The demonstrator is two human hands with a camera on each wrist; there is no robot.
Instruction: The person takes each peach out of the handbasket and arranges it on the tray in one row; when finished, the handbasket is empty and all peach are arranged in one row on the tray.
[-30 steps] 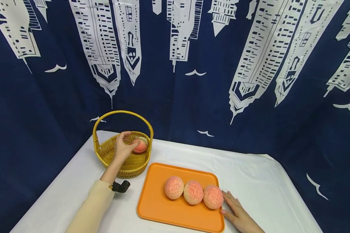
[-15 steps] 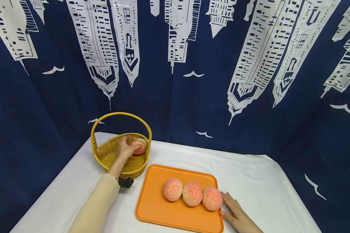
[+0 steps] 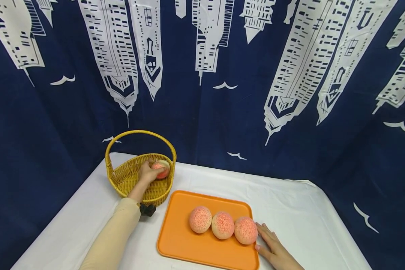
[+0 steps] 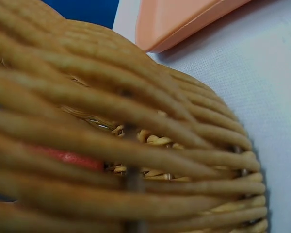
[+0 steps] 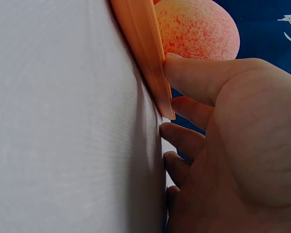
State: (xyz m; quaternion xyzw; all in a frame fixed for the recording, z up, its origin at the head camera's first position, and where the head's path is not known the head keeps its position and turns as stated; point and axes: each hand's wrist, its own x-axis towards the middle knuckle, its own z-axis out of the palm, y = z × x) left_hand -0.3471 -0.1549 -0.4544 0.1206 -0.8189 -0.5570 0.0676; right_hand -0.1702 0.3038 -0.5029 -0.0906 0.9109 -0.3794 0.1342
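My left hand (image 3: 150, 173) reaches into a yellow wicker basket (image 3: 123, 180) and holds a pink-and-cream peach (image 3: 162, 165) against the right inner side. Its thumb lies over the near side of the peach, with the fingers at the far left. In the left wrist view the basket's weave (image 4: 136, 155) hides the hand, and a patch of red (image 4: 68, 156) shows through it. My right hand (image 3: 276, 250) rests by the right edge of an orange tray (image 3: 189, 247). Its thumb and a finger touch the tray's rim in the right wrist view, fingers loosely extended.
Three peaches (image 3: 222, 225) sit in a row on the tray, the rightmost one close to my right fingers. The basket's tall handle (image 3: 140, 131) arches over the opening. Behind the white-covered table (image 3: 310, 217) hangs a dark blue printed cloth (image 3: 202, 112).
My left hand has moved lower and slightly right inside the basket, and its fingers have come in closer round the peach. The right hand and the tray's peaches stay put.
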